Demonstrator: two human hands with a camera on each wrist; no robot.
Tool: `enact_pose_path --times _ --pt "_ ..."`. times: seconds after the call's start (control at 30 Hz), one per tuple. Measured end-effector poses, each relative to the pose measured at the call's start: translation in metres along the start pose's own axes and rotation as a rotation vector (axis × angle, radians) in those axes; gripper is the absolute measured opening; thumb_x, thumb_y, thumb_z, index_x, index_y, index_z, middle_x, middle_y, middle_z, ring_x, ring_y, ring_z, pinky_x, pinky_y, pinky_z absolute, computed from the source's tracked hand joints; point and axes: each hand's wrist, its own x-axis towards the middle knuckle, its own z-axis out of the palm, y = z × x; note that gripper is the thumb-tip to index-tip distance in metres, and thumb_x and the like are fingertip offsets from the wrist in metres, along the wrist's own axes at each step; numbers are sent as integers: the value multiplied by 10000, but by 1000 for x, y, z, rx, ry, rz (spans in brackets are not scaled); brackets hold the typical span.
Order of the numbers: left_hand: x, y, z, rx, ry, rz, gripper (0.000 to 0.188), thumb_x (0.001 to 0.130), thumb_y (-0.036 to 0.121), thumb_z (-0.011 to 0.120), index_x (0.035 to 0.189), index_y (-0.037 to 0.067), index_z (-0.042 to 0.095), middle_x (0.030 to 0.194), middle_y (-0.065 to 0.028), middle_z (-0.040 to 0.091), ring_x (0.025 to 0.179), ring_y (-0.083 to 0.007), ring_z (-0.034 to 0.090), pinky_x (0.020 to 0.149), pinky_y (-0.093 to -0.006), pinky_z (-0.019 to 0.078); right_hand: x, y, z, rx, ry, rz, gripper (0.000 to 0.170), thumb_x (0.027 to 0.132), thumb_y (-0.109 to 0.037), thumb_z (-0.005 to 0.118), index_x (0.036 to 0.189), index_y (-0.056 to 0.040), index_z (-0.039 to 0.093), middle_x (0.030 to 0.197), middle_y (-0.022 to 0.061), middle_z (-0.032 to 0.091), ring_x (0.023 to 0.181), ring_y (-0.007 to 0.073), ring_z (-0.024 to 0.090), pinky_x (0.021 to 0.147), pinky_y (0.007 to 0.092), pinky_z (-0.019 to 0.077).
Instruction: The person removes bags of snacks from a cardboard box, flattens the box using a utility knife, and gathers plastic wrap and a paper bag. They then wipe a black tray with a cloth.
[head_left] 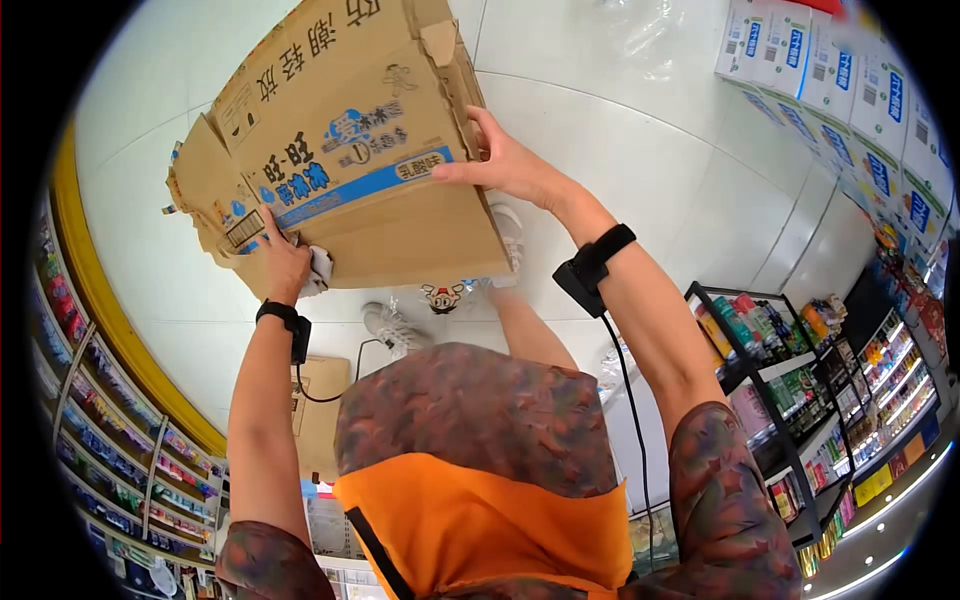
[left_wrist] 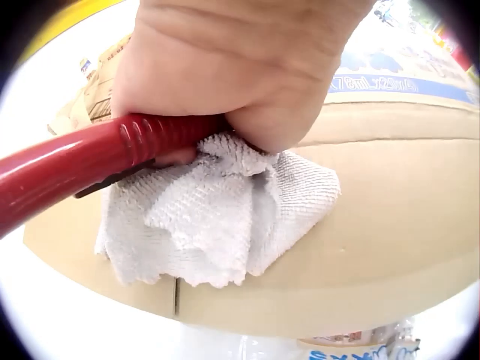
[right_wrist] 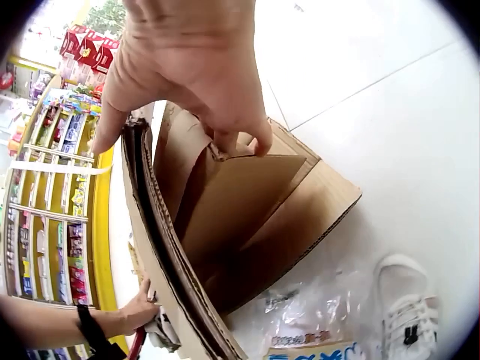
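A folded brown cardboard box (head_left: 390,230) with blue print stands tilted over the floor in the head view. My right hand (head_left: 510,165) grips its right edge, thumb on the printed face and fingers behind. The right wrist view shows the layered cardboard edge and loose inner flaps (right_wrist: 247,199) between thumb and fingers. At the box's lower left, my left hand (head_left: 287,268) lies against the printed side. It holds a crumpled white cloth (left_wrist: 202,217) and a red curved handle (left_wrist: 67,169) with a ribbed grip; the rest of that tool is hidden.
Stocked shelves (head_left: 110,430) with a yellow base curve along the left. White printed cartons (head_left: 850,90) are stacked at upper right, above a black rack (head_left: 770,390). Clear plastic (right_wrist: 315,311) lies beside a white shoe (right_wrist: 411,322). Another cardboard piece (head_left: 322,405) is by my left forearm.
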Motion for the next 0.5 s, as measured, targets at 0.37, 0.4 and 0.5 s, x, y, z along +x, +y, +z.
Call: enact_pose_path --times 0.37,0.4,0.5 --pt "36 -13 6 13 207 -10 930 735 47 537 1520 187 60 1313 -459 209 1011 -562 513 923 -451 452 49 -26 23 -212 182 -141 988 759 -470 743 1464 -41 200 1155 182 614 1103 236 592 880 346 508" --pt "34 -9 3 -4 200 -22 928 732 43 538 1520 192 72 1306 -462 209 999 -561 521 921 -451 452 50 -32 23 -202 122 -191 1009 783 -512 699 1471 -23 147 1244 214 537 1154 263 555 942 351 464" --pt "35 -12 4 -37 218 -35 925 727 28 539 1518 231 104 1309 -436 222 973 -545 545 916 -451 454 49 -38 31 -168 120 -350 902 714 -544 730 1378 -37 390 1055 199 644 1030 279 628 818 313 531"
